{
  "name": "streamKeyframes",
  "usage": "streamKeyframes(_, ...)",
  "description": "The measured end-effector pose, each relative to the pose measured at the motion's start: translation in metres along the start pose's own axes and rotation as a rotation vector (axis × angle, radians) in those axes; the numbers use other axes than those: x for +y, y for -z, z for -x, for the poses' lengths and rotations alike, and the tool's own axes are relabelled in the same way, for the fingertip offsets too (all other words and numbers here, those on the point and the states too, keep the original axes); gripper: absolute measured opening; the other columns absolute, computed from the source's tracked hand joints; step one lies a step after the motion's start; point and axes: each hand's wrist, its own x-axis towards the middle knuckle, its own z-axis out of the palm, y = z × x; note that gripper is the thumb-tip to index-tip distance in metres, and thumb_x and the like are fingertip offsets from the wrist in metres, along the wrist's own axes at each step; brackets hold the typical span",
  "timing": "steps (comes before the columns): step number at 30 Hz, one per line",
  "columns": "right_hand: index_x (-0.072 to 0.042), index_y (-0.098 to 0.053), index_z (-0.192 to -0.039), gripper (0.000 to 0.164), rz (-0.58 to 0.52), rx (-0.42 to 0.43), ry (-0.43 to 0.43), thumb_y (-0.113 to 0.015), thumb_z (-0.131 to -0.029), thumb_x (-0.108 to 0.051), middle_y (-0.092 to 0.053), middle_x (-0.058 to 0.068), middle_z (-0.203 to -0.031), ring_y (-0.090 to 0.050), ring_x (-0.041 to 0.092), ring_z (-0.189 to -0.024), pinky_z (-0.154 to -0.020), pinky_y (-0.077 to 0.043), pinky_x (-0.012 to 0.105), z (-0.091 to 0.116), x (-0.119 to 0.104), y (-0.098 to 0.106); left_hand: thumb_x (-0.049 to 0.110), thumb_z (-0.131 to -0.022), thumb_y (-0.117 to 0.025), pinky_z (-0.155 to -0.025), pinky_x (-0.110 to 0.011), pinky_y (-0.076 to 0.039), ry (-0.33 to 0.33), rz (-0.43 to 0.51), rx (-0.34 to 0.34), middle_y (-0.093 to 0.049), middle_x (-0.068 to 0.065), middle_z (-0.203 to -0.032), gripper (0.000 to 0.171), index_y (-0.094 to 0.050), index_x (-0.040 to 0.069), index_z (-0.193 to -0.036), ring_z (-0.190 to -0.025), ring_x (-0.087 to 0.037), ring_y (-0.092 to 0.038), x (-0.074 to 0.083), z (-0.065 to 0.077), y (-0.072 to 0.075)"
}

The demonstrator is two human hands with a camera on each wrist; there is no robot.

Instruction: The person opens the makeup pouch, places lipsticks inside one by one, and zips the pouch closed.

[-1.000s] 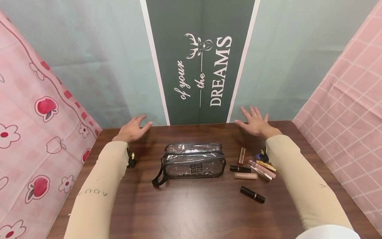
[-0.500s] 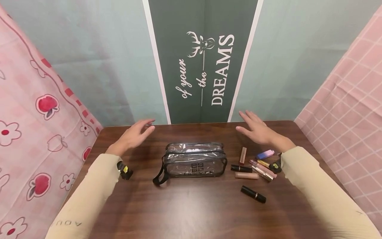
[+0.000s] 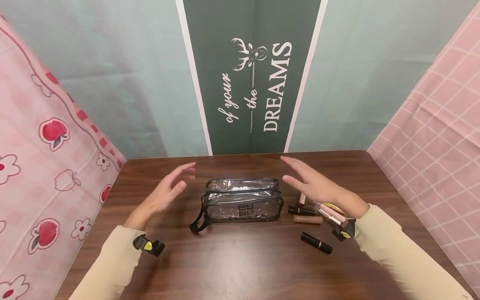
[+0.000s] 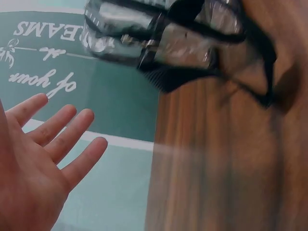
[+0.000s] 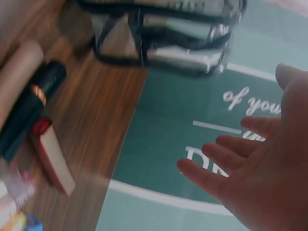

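Note:
A clear plastic pouch with black piping (image 3: 243,202) lies on the brown wooden table (image 3: 232,266), its black strap loop (image 3: 200,223) at the left end. To the left of the pouch my left hand (image 3: 165,191) is held with relaxed fingers, holding nothing. My right hand (image 3: 315,181) hovers right of the pouch, fingers extended, and covers part of a group of lipstick and gloss tubes. Among these are a black tube (image 3: 301,211), a beige tube (image 3: 307,219) and a pink tube (image 3: 330,212). Another black tube with a gold band (image 3: 316,243) lies nearer.
A green cloth with white lettering (image 3: 251,83) hangs behind the table's far edge. Pink patterned cloth (image 3: 56,187) closes the left side, and pink checked cloth (image 3: 435,133) the right. Small cameras are strapped to both wrists.
Both hands have drawn back from the table's far edge toward the pouch's two ends. The right hand now hides the blue-and-pink tube. Pouch and tubes lie where they were.

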Motion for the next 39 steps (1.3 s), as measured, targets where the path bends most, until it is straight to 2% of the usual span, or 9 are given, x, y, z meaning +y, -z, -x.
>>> streamKeyframes(2,-0.008,-0.026,-0.161,0.063,-0.016,0.001,0.016,-0.049,-0.109,-0.034,-0.027,0.017,-0.164,-0.025,0.037,-0.151,-0.117,-0.023,0.059,0.003,-0.007,-0.005,0.045,-0.107,-0.049,-0.100,-0.046,-0.049,-0.010,0.021,-0.001,-0.054,-0.018,-0.141,0.062,-0.039,0.007,-0.155,-0.123,-0.046,-0.055,-0.001,0.004,-0.006)
streamKeyframes(5,-0.008,-0.028,-0.161,0.063,-0.026,0.012,0.041,-0.052,-0.108,-0.032,-0.028,0.016,-0.164,-0.026,0.036,-0.150,-0.117,-0.024,0.059,0.007,-0.013,-0.012,0.040,-0.105,-0.055,-0.100,-0.056,-0.046,-0.010,0.045,-0.015,-0.052,-0.018,-0.143,0.062,-0.038,0.008,-0.156,-0.125,-0.047,-0.053,-0.002,0.008,-0.015)
streamKeyframes(9,-0.010,-0.027,-0.162,0.067,-0.042,0.009,0.065,-0.057,-0.106,-0.032,-0.030,0.014,-0.164,-0.028,0.033,-0.150,-0.117,-0.026,0.057,0.011,-0.017,-0.022,0.037,-0.100,-0.066,-0.100,-0.059,-0.045,0.029,0.044,-0.045,-0.050,-0.020,-0.146,0.068,-0.038,0.011,-0.156,-0.130,-0.042,-0.051,-0.005,0.011,-0.025)
streamKeyframes(12,-0.013,-0.026,-0.162,0.071,-0.060,-0.004,0.074,-0.060,-0.104,-0.034,-0.030,0.012,-0.164,-0.030,0.032,-0.149,-0.116,-0.028,0.058,0.012,-0.019,-0.028,0.042,-0.095,-0.072,-0.103,-0.061,-0.041,0.089,0.023,-0.076,-0.048,-0.021,-0.148,0.077,-0.038,0.010,-0.156,-0.133,-0.039,-0.049,-0.007,0.012,-0.032)
streamKeyframes(17,-0.017,-0.024,-0.163,0.080,-0.053,-0.027,0.053,-0.065,-0.100,-0.043,-0.029,0.011,-0.165,-0.032,0.032,-0.149,-0.115,-0.030,0.058,0.013,-0.021,-0.035,0.023,-0.087,-0.082,-0.108,-0.064,-0.035,0.206,0.001,-0.124,-0.047,-0.021,-0.149,0.084,-0.036,0.006,-0.156,-0.134,-0.042,-0.047,-0.009,0.015,-0.044)
streamKeyframes(21,-0.019,-0.025,-0.163,0.087,-0.049,-0.031,0.027,-0.071,-0.095,-0.046,-0.031,0.010,-0.163,-0.035,0.029,-0.147,-0.114,-0.032,0.057,0.013,-0.020,-0.041,0.024,-0.083,-0.086,-0.109,-0.060,-0.035,0.266,-0.052,-0.152,-0.050,-0.019,-0.147,0.093,-0.033,0.003,-0.156,-0.132,-0.038,-0.049,-0.012,0.016,-0.055)
streamKeyframes(25,-0.016,-0.027,-0.162,0.087,-0.040,-0.006,0.051,-0.076,-0.093,-0.035,-0.035,0.011,-0.160,-0.040,0.027,-0.143,-0.112,-0.036,0.053,0.013,-0.018,-0.047,0.028,-0.081,-0.088,-0.109,-0.057,-0.037,0.269,-0.061,-0.157,-0.052,-0.016,-0.144,0.096,-0.033,0.006,-0.156,-0.130,-0.034,-0.051,-0.015,0.018,-0.062)
streamKeyframes(31,-0.014,-0.028,-0.161,0.082,-0.067,0.024,0.112,-0.076,-0.094,-0.016,-0.038,0.012,-0.157,-0.047,0.027,-0.137,-0.107,-0.044,0.048,0.010,-0.016,-0.054,0.024,-0.084,-0.086,-0.103,-0.053,-0.044,0.254,-0.054,-0.148,-0.059,-0.012,-0.135,0.083,-0.040,0.007,-0.150,-0.121,-0.031,-0.059,-0.021,0.022,-0.067)
streamKeyframes(39,-0.017,-0.027,-0.161,0.083,-0.058,0.019,0.095,-0.076,-0.094,-0.014,-0.041,0.011,-0.154,-0.048,0.025,-0.136,-0.107,-0.044,0.048,0.008,-0.015,-0.054,0.022,-0.088,-0.082,-0.102,-0.053,-0.045,0.259,-0.039,-0.120,-0.060,-0.012,-0.133,0.071,-0.043,0.007,-0.145,-0.123,-0.033,-0.059,-0.024,0.021,-0.071)
